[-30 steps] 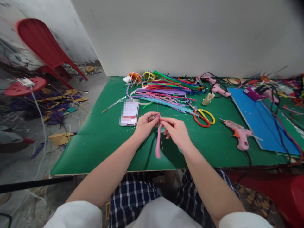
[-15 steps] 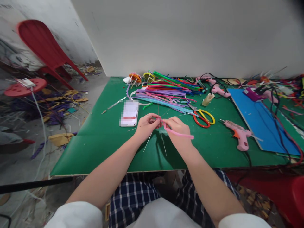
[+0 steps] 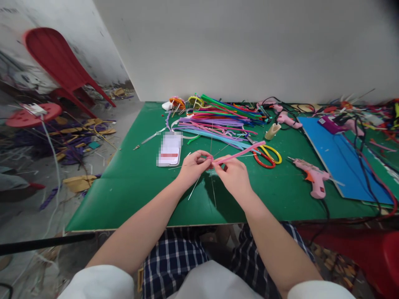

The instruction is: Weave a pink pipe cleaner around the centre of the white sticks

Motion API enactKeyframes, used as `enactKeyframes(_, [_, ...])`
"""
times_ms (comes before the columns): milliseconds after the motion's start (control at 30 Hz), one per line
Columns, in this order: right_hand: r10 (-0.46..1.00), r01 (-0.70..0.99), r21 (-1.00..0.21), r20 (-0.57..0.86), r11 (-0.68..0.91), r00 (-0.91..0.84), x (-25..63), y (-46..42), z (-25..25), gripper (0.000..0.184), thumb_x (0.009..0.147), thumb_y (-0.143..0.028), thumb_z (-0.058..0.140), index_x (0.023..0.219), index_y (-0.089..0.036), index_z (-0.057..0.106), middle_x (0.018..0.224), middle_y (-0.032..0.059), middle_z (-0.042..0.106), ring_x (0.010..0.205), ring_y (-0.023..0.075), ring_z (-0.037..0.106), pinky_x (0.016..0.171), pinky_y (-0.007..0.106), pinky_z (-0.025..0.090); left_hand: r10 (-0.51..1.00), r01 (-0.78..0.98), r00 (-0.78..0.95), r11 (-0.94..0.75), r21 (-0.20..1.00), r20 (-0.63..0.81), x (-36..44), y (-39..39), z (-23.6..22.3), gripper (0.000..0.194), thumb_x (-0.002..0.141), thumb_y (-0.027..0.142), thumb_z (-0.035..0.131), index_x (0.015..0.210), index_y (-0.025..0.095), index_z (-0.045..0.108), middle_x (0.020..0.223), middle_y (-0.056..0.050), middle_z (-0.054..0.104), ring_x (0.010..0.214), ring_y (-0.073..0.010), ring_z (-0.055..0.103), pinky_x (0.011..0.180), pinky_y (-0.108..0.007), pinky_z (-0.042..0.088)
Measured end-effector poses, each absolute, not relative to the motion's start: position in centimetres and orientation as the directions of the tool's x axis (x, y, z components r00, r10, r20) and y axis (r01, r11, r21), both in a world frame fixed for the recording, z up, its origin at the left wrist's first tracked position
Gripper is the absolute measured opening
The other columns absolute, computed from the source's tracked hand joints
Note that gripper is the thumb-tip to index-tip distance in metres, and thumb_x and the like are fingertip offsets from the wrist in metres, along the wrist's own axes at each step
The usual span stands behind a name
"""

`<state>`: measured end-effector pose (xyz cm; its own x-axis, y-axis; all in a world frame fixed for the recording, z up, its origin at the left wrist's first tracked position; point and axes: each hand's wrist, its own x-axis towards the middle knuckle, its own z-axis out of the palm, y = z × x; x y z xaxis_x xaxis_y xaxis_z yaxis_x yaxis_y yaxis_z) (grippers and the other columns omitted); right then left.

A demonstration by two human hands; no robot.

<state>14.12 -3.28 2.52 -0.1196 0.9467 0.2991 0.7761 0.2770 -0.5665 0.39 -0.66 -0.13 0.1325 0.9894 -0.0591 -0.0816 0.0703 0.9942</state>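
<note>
Above the green table my two hands meet, their fingertips almost touching. My left hand is closed on the middle of a frame of thin wire spokes, which stick out in several directions. Pink fuzzy stem is wound at that middle. Between thumb and fingers my right hand pinches the pink pipe cleaner, whose loose end points up and to the right across the scissors. The fingers partly hide the centre where the stem meets the spokes.
A phone lies left of my hands. Behind them is a pile of coloured pipe cleaners. To the right are a pink glue gun with its cord and a blue board. The table's front edge is close to my lap.
The pipe cleaner's loose end has swung from pointing right and slightly down, over my right hand, to pointing up and right. My right fingers have shifted their pinch; the left hand stays nearly still.
</note>
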Motion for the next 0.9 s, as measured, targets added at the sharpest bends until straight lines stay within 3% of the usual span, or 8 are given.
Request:
enactKeyframes(167, [0.938, 0.763, -0.584, 0.337, 0.279, -0.085, 14.0, -3.3, 2.7, 0.018, 0.078, -0.027, 0.053, 0.074, -0.019, 0.068, 0.073, 0.003, 0.065, 0.066, 0.0149, 0.058, 0.062, 0.026, 0.041, 0.994, -0.072, 0.107, 0.025, 0.997, -0.017, 0.4, -0.6, -0.2, 0.021, 0.065, 0.029, 0.067, 0.075, 0.013, 0.057, 0.066, 0.0, 0.064, 0.062, -0.0129, 0.063, 0.064, -0.026, 0.051])
enactKeyframes(367, [0.964, 0.649, -0.727, 0.263, 0.225, -0.04, 14.1, -3.2, 3.0, 0.019, 0.077, -0.032, 0.054, 0.071, -0.018, 0.067, 0.073, 0.0019, 0.066, 0.059, 0.0125, 0.056, 0.059, 0.025, 0.041, 0.988, 0.031, 0.144, -0.064, 0.997, 0.059, 0.5, -1.1, -0.1, 0.017, 0.068, 0.027, 0.064, 0.077, 0.015, 0.059, 0.07, -0.001, 0.063, 0.068, -0.0133, 0.061, 0.067, -0.026, 0.049])
enactKeyframes(500, [0.955, 0.691, -0.687, 0.296, 0.225, -0.016, 14.1, -3.4, 3.1, 0.022, 0.079, -0.034, 0.053, 0.07, -0.019, 0.065, 0.07, 0.0014, 0.064, 0.06, 0.0125, 0.055, 0.059, 0.024, 0.04, 0.982, 0.099, 0.173, -0.096, 0.99, 0.078, 0.6, -1.4, 0.1, 0.015, 0.07, 0.029, 0.061, 0.075, 0.015, 0.059, 0.069, 0.0, 0.062, 0.068, -0.0129, 0.06, 0.066, -0.024, 0.047])
enactKeyframes(700, [0.925, 0.826, -0.503, 0.375, 0.254, -0.056, 14.3, -4.4, 4.4, 0.025, 0.081, -0.038, 0.052, 0.068, -0.019, 0.063, 0.069, 0.0001, 0.062, 0.06, 0.0113, 0.052, 0.057, 0.024, 0.035, 0.971, -0.079, 0.224, 0.1, 0.992, -0.08, 0.6, -1.1, 0.7, 0.018, 0.063, 0.025, 0.067, 0.07, 0.014, 0.054, 0.061, 0.002, 0.061, 0.059, -0.0114, 0.06, 0.061, -0.025, 0.049])
enactKeyframes(900, [0.91, 0.713, -0.63, 0.414, 0.307, -0.025, 17.4, -6.1, 8.7, 0.027, 0.077, -0.039, 0.058, 0.06, -0.019, 0.061, 0.055, -0.0029, 0.056, 0.049, 0.0076, 0.045, 0.052, 0.022, 0.036, 0.88, -0.051, 0.387, 0.317, 0.947, -0.274, 0.0, -0.9, 1.0, 0.015, 0.064, 0.021, 0.067, 0.072, 0.013, 0.057, 0.063, -0.002, 0.064, 0.059, -0.0149, 0.064, 0.059, -0.028, 0.051])
